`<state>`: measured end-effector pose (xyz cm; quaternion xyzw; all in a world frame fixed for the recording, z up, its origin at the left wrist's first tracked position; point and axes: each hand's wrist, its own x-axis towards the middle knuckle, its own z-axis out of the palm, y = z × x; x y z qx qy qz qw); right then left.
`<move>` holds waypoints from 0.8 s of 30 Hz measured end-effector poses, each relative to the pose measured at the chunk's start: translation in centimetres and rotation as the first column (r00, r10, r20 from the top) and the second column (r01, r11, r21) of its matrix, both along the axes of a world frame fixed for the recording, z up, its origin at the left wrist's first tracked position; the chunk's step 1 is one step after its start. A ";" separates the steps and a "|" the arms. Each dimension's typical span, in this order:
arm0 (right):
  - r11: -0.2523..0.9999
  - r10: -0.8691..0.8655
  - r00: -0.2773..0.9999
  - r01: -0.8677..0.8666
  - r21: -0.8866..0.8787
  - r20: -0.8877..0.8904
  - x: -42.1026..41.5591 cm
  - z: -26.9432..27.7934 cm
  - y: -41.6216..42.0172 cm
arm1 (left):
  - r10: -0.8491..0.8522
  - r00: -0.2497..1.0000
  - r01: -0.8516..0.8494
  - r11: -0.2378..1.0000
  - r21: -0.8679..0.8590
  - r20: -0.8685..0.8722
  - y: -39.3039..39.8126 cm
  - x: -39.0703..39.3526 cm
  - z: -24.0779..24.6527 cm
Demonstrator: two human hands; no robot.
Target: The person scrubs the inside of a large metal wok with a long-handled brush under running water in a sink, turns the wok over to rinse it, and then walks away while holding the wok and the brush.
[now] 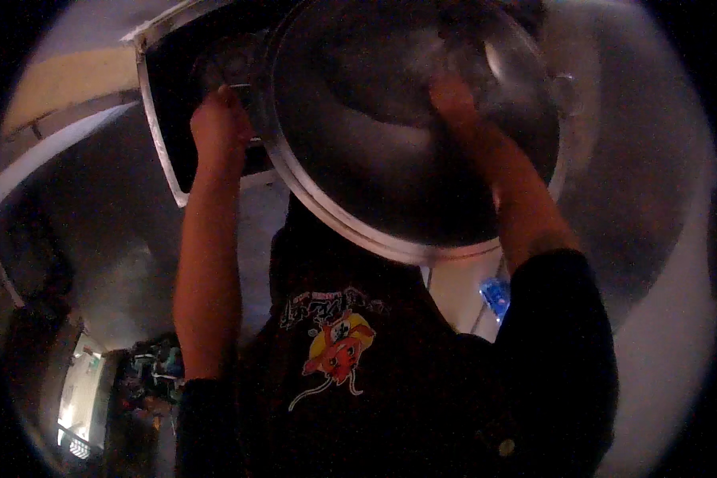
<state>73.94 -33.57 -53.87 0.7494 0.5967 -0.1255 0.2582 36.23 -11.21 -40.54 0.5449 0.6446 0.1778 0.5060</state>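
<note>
A large round metal pan (370,209) with a pale rim is tilted up in front of my body, its wide hollow facing me. At its left side my left hand (221,122) is closed in a fist around what looks like its loop handle. My right hand (452,98) reaches over the rim into the hollow, at or close to the inner wall. Its fingers fade into the dark, so I cannot tell whether they hold anything. A second loop handle (566,92) sticks out on the pan's right side.
Behind my left hand is a dark rectangular opening with a pale frame (158,134). A blue packet (495,297) lies low, beside my right sleeve. At lower left are a bright doorway (80,391) and a pile of mixed items (152,370). The light is dim.
</note>
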 end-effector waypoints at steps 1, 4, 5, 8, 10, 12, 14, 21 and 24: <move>0.997 -0.048 0.999 0.048 0.053 0.000 -0.5 -1.2 1.7 | -0.037 0.997 0.039 0.999 0.029 -0.063 0.4 -0.5 -1.3; 0.940 -0.199 0.969 0.231 0.252 -0.149 -3.9 -3.7 5.4 | -0.077 0.991 0.067 0.994 -0.090 -0.113 0.0 2.1 2.8; 0.915 -0.220 0.949 0.281 0.288 -0.227 -5.9 -3.6 6.7 | -0.103 0.988 0.097 0.993 -0.064 -0.115 -0.6 1.7 2.9; 0.836 -0.230 0.850 0.421 0.350 -0.474 -12.0 -1.4 10.9 | -0.293 0.900 0.363 0.915 0.180 -0.323 -0.2 0.8 1.8; 0.790 -0.223 0.769 0.503 0.351 -0.600 -15.4 0.6 12.9 | -0.308 0.594 0.742 0.566 0.359 -0.743 0.3 0.3 1.6; 0.745 -0.219 0.684 0.578 0.333 -0.696 -18.0 2.7 14.2 | -0.313 0.546 0.728 0.636 0.256 -0.777 0.8 1.5 2.0; 0.705 -0.207 0.591 0.643 0.300 -0.780 -20.1 5.1 14.8 | -0.346 0.680 0.582 0.791 0.188 -0.646 1.4 2.6 2.3; 0.902 -0.353 0.387 0.382 -0.200 -0.852 -21.8 20.1 1.0 | -0.368 0.636 0.623 0.764 0.169 -0.678 0.1 0.5 -1.4; 0.961 -0.226 0.576 -0.002 -0.278 -0.786 -13.7 23.1 -7.3 | -0.357 0.814 0.409 0.912 0.016 -0.458 0.8 1.1 2.0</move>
